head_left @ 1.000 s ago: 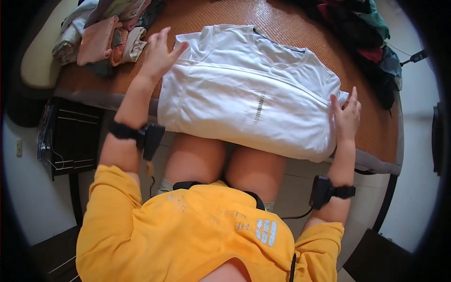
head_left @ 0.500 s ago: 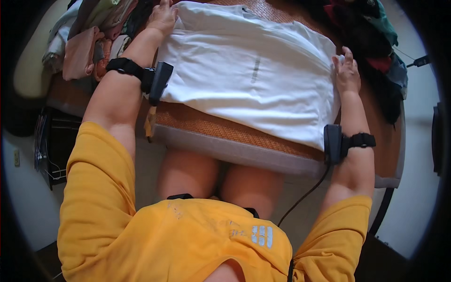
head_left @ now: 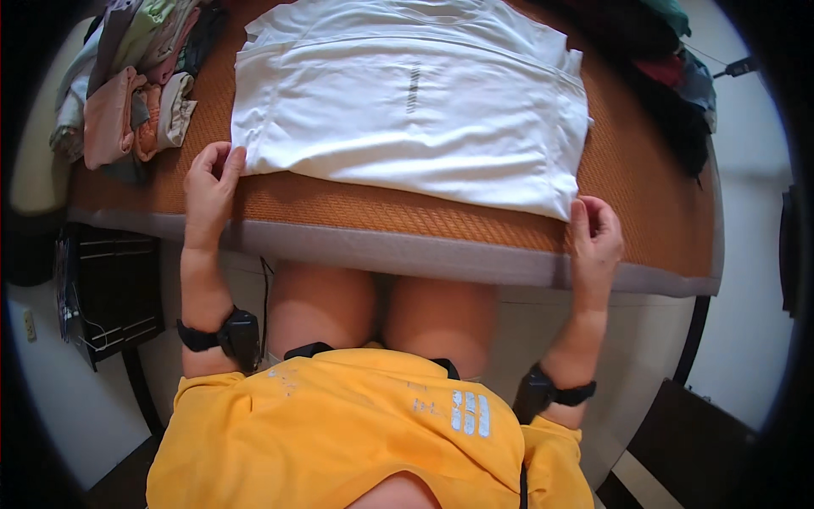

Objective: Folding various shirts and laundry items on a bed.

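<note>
Now both hands pinch the white shirt's (head_left: 407,110) near corners: left (head_left: 210,182), right (head_left: 596,237).

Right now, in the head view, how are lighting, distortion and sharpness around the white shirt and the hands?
Head view: even, soft light; the white short-sleeved shirt is bright, nearly washed out, with faint folds. Fisheye bends the woven orange table top edge and darkens the corners. Left hand and right hand at the hem corners look sharp, without motion blur.

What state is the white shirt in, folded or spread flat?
Spread flat: the white shirt lies open on the woven mat, left hand and right hand at its near corners.
</note>
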### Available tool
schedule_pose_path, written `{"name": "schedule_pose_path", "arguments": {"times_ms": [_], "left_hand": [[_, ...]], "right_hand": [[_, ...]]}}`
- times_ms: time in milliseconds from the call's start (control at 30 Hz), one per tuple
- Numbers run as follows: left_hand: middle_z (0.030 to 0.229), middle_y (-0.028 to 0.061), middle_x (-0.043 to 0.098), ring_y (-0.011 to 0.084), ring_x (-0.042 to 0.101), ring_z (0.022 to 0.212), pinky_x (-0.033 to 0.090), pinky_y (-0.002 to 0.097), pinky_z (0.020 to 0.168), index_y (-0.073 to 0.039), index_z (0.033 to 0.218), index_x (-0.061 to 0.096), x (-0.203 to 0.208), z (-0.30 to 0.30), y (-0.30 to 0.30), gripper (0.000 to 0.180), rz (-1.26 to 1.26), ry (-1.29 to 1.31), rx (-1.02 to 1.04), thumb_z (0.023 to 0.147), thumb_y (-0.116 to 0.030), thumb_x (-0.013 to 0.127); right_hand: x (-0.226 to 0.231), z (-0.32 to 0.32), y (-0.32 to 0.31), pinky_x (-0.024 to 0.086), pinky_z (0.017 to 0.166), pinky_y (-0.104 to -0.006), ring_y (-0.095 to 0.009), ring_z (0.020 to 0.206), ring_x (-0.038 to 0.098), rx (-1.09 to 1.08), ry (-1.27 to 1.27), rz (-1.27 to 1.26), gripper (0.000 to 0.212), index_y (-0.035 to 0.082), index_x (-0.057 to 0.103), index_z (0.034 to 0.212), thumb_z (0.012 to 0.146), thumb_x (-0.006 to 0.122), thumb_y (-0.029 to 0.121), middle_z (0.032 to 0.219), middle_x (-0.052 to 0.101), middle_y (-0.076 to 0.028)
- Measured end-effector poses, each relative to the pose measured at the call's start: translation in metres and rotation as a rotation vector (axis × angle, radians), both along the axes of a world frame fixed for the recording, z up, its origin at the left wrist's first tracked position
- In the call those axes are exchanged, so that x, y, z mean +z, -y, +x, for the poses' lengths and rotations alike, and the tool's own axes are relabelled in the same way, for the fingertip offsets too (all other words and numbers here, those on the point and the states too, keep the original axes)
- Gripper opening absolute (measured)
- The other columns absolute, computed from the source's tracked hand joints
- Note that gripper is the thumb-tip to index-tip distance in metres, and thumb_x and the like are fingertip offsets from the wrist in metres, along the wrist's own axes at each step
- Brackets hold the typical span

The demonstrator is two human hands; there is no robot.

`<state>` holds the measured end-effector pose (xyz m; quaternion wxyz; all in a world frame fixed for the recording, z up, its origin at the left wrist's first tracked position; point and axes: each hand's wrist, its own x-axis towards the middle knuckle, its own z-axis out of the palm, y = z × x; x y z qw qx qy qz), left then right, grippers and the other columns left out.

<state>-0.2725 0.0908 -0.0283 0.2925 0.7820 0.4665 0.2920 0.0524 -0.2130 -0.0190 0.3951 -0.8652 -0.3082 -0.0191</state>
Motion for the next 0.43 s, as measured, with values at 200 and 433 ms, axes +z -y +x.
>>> {"name": "schedule_pose_path", "arguments": {"times_ms": [200, 433], "left_hand": [[0.08, -0.0023, 0.052, 0.0046, 0.045, 0.073, 0.039, 0.0201, 0.065, -0.001, 0.087, 0.055, -0.01, 0.012, 0.0, 0.017, -0.013, 0.341, -0.024, 0.088, -0.018, 0.055], [0.093, -0.0009, 0.052, 0.0036, 0.044, 0.083, 0.037, 0.0199, 0.076, -0.003, 0.102, 0.05, -0.008, -0.01, -0.004, 0.02, -0.292, 0.536, -0.114, 0.091, -0.02, 0.052]], "right_hand": [[-0.011, -0.002, -0.006, 0.043, 0.066, -0.0283, -0.018, 0.074, 0.053, -0.036, 0.112, -0.044, 0.021, 0.0, 0.058, 0.076, 0.081, 0.064, 0.019, 0.079, 0.055, -0.007], [-0.033, 0.019, 0.03, 0.044, 0.067, -0.0275, -0.017, 0.073, 0.051, 0.193, -0.277, 0.55, 0.009, 0.005, 0.057, 0.075, 0.082, 0.061, 0.009, 0.083, 0.054, -0.006]]}}
